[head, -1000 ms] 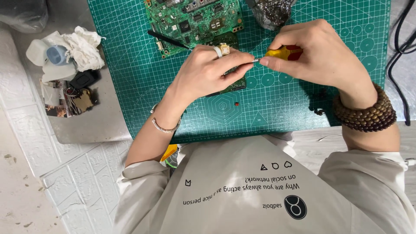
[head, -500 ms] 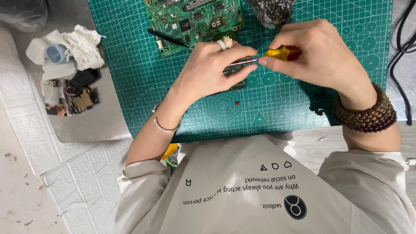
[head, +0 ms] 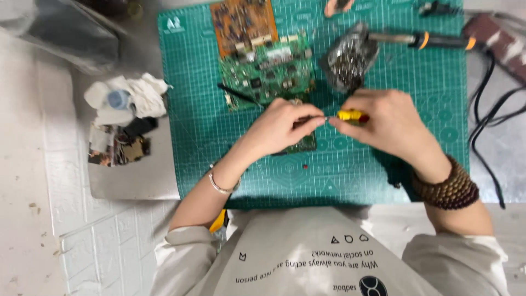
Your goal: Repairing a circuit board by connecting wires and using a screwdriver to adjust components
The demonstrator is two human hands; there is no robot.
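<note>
crumpled silver foil bag [head: 348, 57] on green cutting mat [head: 192, 109], near right hand [head: 392, 123]

The view is tilted further up the counter [head: 137, 181], so both hands are seen lower and nearer the middle of the picture. More of the mat [head: 383, 164] is shown: an orange board [head: 241, 22] above the green board [head: 268, 71], a soldering iron [head: 422, 39] at the top right and the whole crumpled foil [head: 348, 57] are now brought into view. The left hand [head: 279, 129] is drawn closer to the right hand [head: 392, 123], their fingertips nearly meeting at the yellow tool [head: 350, 115]. Less of the small board [head: 301, 145] is seen under the left hand.
</note>
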